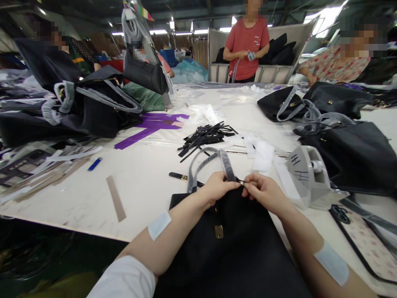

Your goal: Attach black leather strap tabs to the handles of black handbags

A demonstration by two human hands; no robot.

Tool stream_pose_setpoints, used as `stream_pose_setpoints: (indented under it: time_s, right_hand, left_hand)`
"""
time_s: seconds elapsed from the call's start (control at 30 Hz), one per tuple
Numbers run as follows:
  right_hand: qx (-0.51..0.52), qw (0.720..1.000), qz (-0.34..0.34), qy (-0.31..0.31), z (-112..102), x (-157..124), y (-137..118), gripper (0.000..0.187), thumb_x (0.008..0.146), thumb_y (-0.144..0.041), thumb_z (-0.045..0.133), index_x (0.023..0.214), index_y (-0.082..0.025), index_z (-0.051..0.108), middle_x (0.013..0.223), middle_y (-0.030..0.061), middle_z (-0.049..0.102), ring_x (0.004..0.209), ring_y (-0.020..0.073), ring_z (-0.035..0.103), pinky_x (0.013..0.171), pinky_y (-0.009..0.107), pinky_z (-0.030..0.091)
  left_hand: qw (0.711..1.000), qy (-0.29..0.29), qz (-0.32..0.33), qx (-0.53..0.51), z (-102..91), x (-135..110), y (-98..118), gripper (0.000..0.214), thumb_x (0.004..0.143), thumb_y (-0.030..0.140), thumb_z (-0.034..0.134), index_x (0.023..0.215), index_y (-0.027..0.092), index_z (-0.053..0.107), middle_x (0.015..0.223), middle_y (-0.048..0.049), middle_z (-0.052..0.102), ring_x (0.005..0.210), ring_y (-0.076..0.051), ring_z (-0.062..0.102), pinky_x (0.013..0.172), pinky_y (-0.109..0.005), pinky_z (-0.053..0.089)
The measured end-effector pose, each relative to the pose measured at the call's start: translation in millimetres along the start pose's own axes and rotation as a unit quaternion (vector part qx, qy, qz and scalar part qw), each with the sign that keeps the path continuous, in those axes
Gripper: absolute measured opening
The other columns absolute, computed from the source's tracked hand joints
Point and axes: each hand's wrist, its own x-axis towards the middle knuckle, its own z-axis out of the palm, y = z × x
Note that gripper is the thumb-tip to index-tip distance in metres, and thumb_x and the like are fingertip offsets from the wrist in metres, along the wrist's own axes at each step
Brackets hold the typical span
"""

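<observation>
Here, the left hand (pixel 217 188) pinches the base of the film-wrapped handle (pixel 226 165), steadying it. The black handbag (pixel 235 248) lies flat beneath, at the near edge of the table (pixel 139 182), keeping the handle close. The right hand (pixel 265 192) pinches a thin dark tip there. The tape dispenser (pixel 310 176) stands within reach. No writing is legible.

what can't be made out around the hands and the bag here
Head view only.
Small dark piece pinched by the right hand: too small to identify.
Wrapped handle end: hidden by the left hand gripping it.
Black handbag: near part cut off by the bottom edge, sides covered by forearms.
Phone: cut off by the right edge.
</observation>
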Motion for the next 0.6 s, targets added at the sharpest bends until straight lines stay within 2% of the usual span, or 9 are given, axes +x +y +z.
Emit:
stream_pose_setpoints:
  time_s: [0.1,0.2,0.3,0.37,0.43,0.5,0.57,0.6]
  right_hand:
    - [0.050,0.998,-0.037,0.019,6,-2,-3,0.021,0.080,-0.038,0.059,0.083,-0.018,0.054,0.056,-0.0016,0.059,0.048,0.0105,0.048,0.049,0.022,0.035]
    - [0.084,0.995,-0.001,-0.053,5,-4,-4,0.029,0.079,-0.045,0.062,0.080,-0.017,0.055,0.046,-0.0062,0.047,0.040,0.0078,0.037,0.042,0.021,0.024]
    - [0.047,0.988,0.074,-0.126,-1,-1,0,0.035,0.079,-0.051,0.059,0.073,-0.017,0.054,0.040,-0.0063,0.044,0.035,0.0070,0.032,0.039,0.021,0.019]
    - [-0.002,0.987,0.097,-0.124,-4,2,4,0.036,0.081,-0.052,0.055,0.072,-0.018,0.053,0.042,-0.0041,0.049,0.036,0.0082,0.037,0.039,0.020,0.025]
    - [-0.043,0.987,0.102,-0.114,-4,5,8,0.034,0.082,-0.051,0.053,0.072,-0.018,0.053,0.047,-0.0023,0.054,0.039,0.0093,0.042,0.041,0.021,0.031]
    - [-0.057,0.986,0.102,-0.118,-2,7,10,0.032,0.082,-0.049,0.053,0.073,-0.018,0.054,0.050,-0.0017,0.056,0.041,0.0100,0.045,0.042,0.021,0.033]
    - [-0.038,0.986,0.101,-0.126,-1,8,9,0.032,0.081,-0.050,0.054,0.075,-0.019,0.053,0.051,-0.0020,0.057,0.043,0.0100,0.046,0.043,0.020,0.034]
    - [-0.021,0.987,0.099,-0.128,-2,7,8,0.033,0.080,-0.051,0.056,0.075,-0.019,0.052,0.052,-0.0022,0.057,0.043,0.0099,0.046,0.043,0.020,0.035]
  left_hand:
    - [1.000,0.000,-0.014,0.001,1.6,1,0,0.019,0.069,0.021,0.066,0.086,0.013,0.066,0.062,0.0034,0.058,0.053,-0.007,0.049,0.054,-0.018,0.040]
    - [0.997,-0.008,0.005,0.071,-0.3,-1,2,0.015,0.069,0.018,0.062,0.083,0.013,0.063,0.062,0.0032,0.057,0.054,-0.008,0.049,0.052,-0.018,0.038]
    - [0.982,-0.010,0.021,0.187,-8.9,-8,12,0.035,0.073,0.027,0.063,0.104,0.012,0.055,0.072,-0.0002,0.063,0.053,-0.010,0.052,0.049,-0.019,0.039]
    - [0.975,-0.024,0.006,0.220,-17.6,-17,22,0.045,0.082,0.033,0.055,0.120,0.013,0.041,0.081,-0.0035,0.066,0.051,-0.010,0.056,0.048,-0.020,0.042]
    - [0.970,-0.082,-0.011,0.227,-26.4,-26,34,0.035,0.088,0.032,0.043,0.120,0.016,0.038,0.088,-0.0060,0.068,0.054,-0.011,0.060,0.049,-0.021,0.045]
    - [0.958,-0.175,-0.023,0.225,-32.8,-34,42,0.024,0.090,0.027,0.035,0.111,0.018,0.043,0.091,-0.0075,0.068,0.063,-0.014,0.065,0.052,-0.022,0.047]
    - [0.941,-0.249,-0.026,0.227,-35.5,-37,45,0.023,0.089,0.020,0.033,0.106,0.018,0.047,0.094,-0.0088,0.068,0.074,-0.016,0.067,0.057,-0.023,0.050]
    - [0.934,-0.266,-0.015,0.237,-35.4,-37,45,0.024,0.087,0.017,0.034,0.106,0.017,0.049,0.095,-0.0090,0.068,0.078,-0.016,0.067,0.060,-0.024,0.050]
